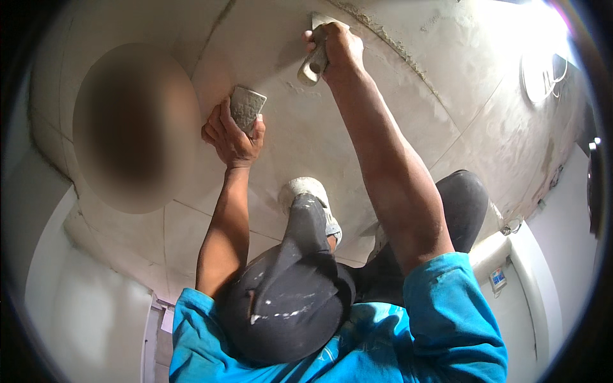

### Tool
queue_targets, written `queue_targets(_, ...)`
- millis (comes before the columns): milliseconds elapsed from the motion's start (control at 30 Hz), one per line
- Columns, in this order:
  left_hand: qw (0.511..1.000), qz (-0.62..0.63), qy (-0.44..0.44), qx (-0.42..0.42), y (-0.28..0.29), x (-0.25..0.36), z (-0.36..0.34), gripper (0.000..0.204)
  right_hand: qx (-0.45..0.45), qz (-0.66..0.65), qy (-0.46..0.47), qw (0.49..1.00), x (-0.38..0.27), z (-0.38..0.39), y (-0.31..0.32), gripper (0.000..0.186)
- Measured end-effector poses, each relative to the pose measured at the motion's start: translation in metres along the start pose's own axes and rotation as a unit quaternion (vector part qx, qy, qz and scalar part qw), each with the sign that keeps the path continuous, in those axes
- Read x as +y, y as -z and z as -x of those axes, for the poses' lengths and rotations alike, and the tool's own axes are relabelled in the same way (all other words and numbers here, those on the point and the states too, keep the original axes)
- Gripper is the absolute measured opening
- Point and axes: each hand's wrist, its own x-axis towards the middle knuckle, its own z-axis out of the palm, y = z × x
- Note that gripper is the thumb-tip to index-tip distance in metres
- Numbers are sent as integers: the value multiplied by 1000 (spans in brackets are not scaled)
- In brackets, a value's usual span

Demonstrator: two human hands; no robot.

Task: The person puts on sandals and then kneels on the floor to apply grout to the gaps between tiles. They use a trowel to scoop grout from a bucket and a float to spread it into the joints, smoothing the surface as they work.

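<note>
2 hands out over the floor (284,150) here, well apart, and each has a firm hold on something! On the right, the right hand (343,50) is wrapped around the handle of a scraper (315,62), the handle's end, with 1 hole through it, pointing back toward the wearer. The pale blade juts out beyond the knuckles, near a rough, crusted seam (403,56) running across the floor; whether that edge touches the surface, I cannot tell.

Over to the left hand (236,139), lower in the view: fingers on 1 side, thumb on the other, clamped on a flat grey plate (247,110) with a speckled, crusty face and its wider edge pointing away from the body. A clear stretch of floor lies between the 2 tools.

Down below, dark trousers (290,290) splashed with white marks, the knees bent, and a pale shoe (309,191) planted on the floor between the forearms. Bright blue sleeves (450,313) frame the lower edge. And up in the right corner, a glaring light (533,29), with a white cable (559,70) looping just beneath it!
</note>
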Motion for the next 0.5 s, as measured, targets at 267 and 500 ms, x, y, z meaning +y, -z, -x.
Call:
queue_targets(267, 1000, -3, 9, -2, 4, 0, 5, 77, -2, 19, -13, 1000, 11, -9, -21, 18)
queue_targets(500, 1000, 3, 9, 0, 4, -6, 6, 76, -1, 21, -25, 999, 15, -32, -48, 18)
